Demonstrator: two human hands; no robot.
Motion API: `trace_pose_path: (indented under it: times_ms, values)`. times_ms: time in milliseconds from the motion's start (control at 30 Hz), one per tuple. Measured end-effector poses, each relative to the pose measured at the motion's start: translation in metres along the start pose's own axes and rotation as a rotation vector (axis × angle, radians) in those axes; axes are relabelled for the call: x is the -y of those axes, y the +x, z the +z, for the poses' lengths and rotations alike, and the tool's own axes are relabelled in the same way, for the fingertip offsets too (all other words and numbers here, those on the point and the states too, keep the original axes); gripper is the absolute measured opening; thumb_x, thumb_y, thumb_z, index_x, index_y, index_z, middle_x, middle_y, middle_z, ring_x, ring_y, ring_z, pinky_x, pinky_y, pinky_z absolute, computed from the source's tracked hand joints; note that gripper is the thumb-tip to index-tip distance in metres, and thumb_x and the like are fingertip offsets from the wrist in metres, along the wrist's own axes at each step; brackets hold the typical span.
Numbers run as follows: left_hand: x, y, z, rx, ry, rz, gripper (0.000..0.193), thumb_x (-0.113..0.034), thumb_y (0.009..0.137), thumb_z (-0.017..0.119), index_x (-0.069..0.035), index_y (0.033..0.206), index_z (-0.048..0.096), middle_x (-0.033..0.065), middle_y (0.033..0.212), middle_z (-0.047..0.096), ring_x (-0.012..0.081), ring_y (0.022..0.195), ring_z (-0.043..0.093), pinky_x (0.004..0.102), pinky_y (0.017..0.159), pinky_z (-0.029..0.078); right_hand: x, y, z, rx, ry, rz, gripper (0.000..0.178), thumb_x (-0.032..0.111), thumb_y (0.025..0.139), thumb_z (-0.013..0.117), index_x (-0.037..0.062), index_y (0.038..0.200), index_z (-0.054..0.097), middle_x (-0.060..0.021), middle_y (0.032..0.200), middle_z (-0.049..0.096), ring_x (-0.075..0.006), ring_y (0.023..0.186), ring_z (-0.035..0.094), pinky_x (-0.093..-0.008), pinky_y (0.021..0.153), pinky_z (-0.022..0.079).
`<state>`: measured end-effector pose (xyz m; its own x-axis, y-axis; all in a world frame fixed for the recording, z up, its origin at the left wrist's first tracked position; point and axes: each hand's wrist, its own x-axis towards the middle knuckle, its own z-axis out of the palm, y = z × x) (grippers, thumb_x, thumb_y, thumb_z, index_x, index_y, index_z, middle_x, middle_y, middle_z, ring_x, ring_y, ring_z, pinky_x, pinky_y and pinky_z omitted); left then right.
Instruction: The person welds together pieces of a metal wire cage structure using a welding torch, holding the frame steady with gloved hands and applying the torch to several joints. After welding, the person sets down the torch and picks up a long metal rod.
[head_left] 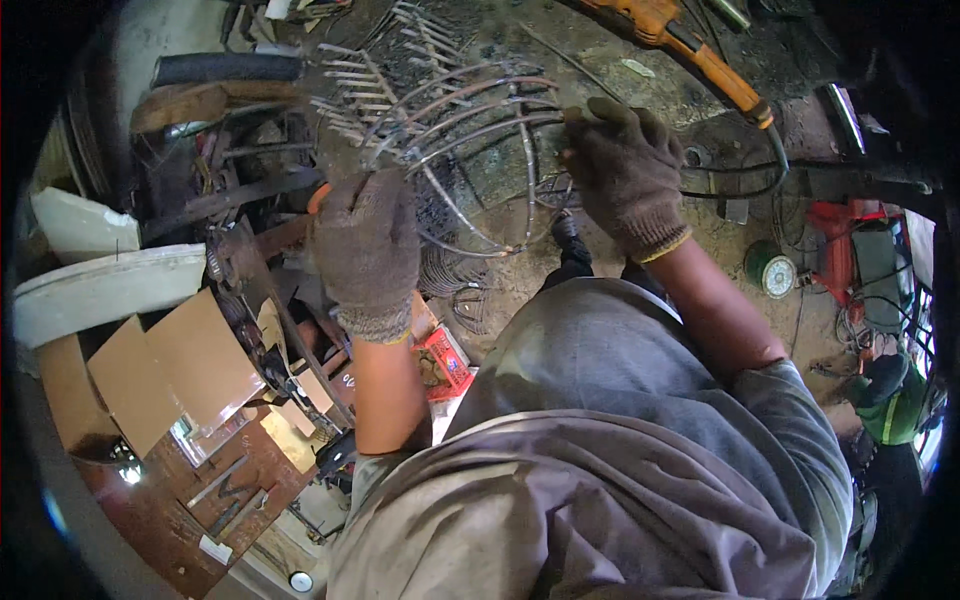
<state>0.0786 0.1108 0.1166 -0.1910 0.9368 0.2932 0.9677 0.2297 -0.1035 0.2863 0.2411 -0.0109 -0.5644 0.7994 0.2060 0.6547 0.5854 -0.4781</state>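
Note:
A curved frame of thin metal rods point(527, 150), with several bowed bars joined by cross rods, stands between my two hands above the work surface. My right hand point(628, 175), in a brown knit glove, is closed at the frame's right side, where the rod ends run into its curled fingers. My left hand point(367, 245), gloved the same way, is closed beside the frame's left end. An orange piece point(318, 198) sticks out by its fingers; the rest of what it holds is hidden. Behind the frame lie comb-like racks of short metal bars point(365, 88).
An orange power tool point(690, 45) with a dark cable lies at the far right. On the left are cardboard point(175, 370), pale curved panels point(110, 290) and scrap metal. A wire spool point(771, 270) and red machine point(832, 250) stand right. A person in green point(895, 405) is nearby.

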Motion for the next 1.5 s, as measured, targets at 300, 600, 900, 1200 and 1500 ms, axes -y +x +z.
trace_pose_path:
  times_ms: [300,600,900,1200,1500]
  values:
    - [0.01,0.0,0.001,0.019,-0.034,-0.056,0.021,-0.02,0.084,0.074,-0.013,0.105,0.074,0.0127,0.101,0.07,0.0357,0.093,0.066,0.0482,0.081,0.051,-0.005,0.001,0.003,-0.047,-0.027,-0.053,0.038,0.04,0.088,0.065,0.0266,0.123,0.067,-0.0026,0.129,0.058,-0.0323,0.117,0.053,-0.052,0.093,0.043]
    - [0.009,-0.008,0.008,-0.018,-0.143,-0.091,0.022,-0.014,0.085,0.075,-0.004,0.104,0.073,0.0199,0.101,0.071,0.0386,0.092,0.069,0.0458,0.08,0.055,0.001,0.005,-0.005,-0.039,-0.007,-0.029,0.033,0.039,0.089,0.067,0.0256,0.119,0.069,-0.0012,0.127,0.06,-0.0322,0.114,0.055,-0.0516,0.093,0.044]
    - [0.005,-0.001,-0.003,0.034,-0.093,-0.093,0.021,-0.013,0.085,0.075,-0.004,0.104,0.073,0.0184,0.101,0.071,0.0373,0.093,0.069,0.0447,0.081,0.054,-0.005,0.003,0.002,-0.03,-0.019,-0.03,0.039,0.039,0.088,0.067,0.0287,0.126,0.065,-0.0031,0.129,0.058,-0.0321,0.117,0.054,-0.0538,0.092,0.044]
    - [0.008,0.0,-0.001,-0.007,-0.102,-0.046,0.02,-0.012,0.085,0.075,-0.005,0.104,0.073,0.0176,0.101,0.072,0.0365,0.092,0.07,0.0432,0.081,0.055,-0.007,0.0,0.003,-0.052,0.007,-0.027,0.038,0.04,0.087,0.069,0.0311,0.124,0.069,-0.0016,0.131,0.058,-0.0327,0.118,0.054,-0.051,0.096,0.045]
    - [0.007,-0.001,-0.004,0.054,-0.091,-0.096,0.022,-0.011,0.084,0.074,-0.006,0.105,0.074,0.0166,0.104,0.072,0.0355,0.096,0.07,0.0435,0.084,0.055,-0.002,0.001,0.001,-0.05,-0.001,-0.015,0.037,0.038,0.086,0.07,0.0302,0.123,0.07,-0.0023,0.128,0.059,-0.0325,0.115,0.055,-0.0505,0.096,0.045]
